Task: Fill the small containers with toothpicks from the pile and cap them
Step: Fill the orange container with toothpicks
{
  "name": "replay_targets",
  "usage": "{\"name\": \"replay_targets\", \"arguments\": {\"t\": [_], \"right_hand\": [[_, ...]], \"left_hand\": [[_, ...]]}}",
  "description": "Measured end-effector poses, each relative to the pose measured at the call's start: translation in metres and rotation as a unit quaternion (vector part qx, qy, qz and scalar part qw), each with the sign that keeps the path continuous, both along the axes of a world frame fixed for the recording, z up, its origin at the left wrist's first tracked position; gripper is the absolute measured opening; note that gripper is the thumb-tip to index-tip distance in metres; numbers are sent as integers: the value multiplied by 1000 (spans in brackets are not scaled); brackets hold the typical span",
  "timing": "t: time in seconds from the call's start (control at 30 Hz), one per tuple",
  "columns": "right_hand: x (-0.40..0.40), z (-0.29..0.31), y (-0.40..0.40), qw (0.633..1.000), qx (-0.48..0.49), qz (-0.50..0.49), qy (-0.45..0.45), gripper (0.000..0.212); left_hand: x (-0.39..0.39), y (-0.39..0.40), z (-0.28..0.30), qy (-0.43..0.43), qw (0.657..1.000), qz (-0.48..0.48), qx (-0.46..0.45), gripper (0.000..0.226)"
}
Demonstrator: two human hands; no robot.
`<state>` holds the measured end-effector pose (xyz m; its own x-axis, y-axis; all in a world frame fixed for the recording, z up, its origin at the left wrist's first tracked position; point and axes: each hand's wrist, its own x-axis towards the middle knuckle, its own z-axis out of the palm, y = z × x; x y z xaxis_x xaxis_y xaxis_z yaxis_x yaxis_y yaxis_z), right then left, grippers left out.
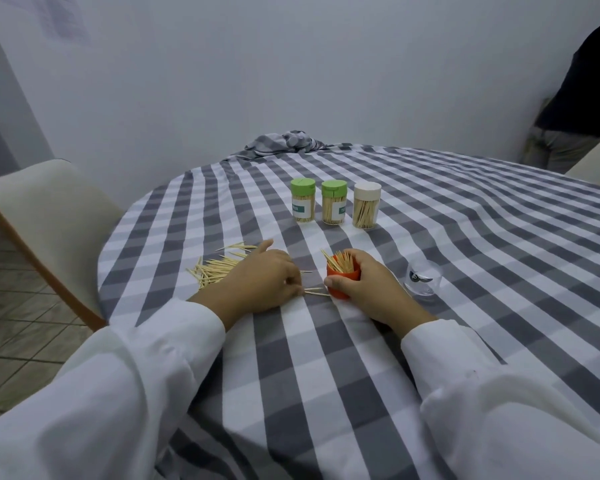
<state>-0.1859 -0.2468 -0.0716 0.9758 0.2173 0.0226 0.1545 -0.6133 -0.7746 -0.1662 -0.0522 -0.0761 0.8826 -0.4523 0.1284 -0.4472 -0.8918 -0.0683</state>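
Dim, even, bluish light; soft shadows; wide-angle bending at edges.

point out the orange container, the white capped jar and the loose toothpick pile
orange container [340, 287]: head view, on its front wall below the rim, beside the thumb
white capped jar [367, 192]: head view, on the side of its white cap
loose toothpick pile [213, 268]: head view, on the middle of the heap on the cloth

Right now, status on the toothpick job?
Left hand pinching loose toothpicks. Right hand gripping open orange plastic container, partly filled. Nothing in the way.
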Motion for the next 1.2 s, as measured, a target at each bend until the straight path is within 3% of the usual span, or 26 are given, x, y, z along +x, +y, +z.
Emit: {"name": "replay_targets", "arguments": {"t": [0.13,0.23,0.4,0.47,0.57,0.73,1.03,1.2], "right_hand": [[-4,2,3,1000,0,7,-2,66],[-6,2,10,1000,-10,14,3,68],[-9,0,20,999,-19,26,7,67],[-9,0,22,999,-24,23,6,69],[-10,0,22,999,-27,18,10,71],[-9,-1,21,999,-30,18,11,71],[-8,-1,21,999,-24,21,15,71],[-5,-1,17,999,-23,27,20,73]], "left_hand": [[1,19,-4,-50,998,28,27,30],[-1,34,-6,-62,996,62,-1,29],[-10,47,-1,20,987,89,-130,28],[-13,47,2,88,977,115,-155,44],[-9,44,1,114,981,117,-104,62],[5,28,4,118,986,119,-25,51],[17,11,-1,76,994,75,5,42],[15,15,7,79,990,107,-40,33]]}}
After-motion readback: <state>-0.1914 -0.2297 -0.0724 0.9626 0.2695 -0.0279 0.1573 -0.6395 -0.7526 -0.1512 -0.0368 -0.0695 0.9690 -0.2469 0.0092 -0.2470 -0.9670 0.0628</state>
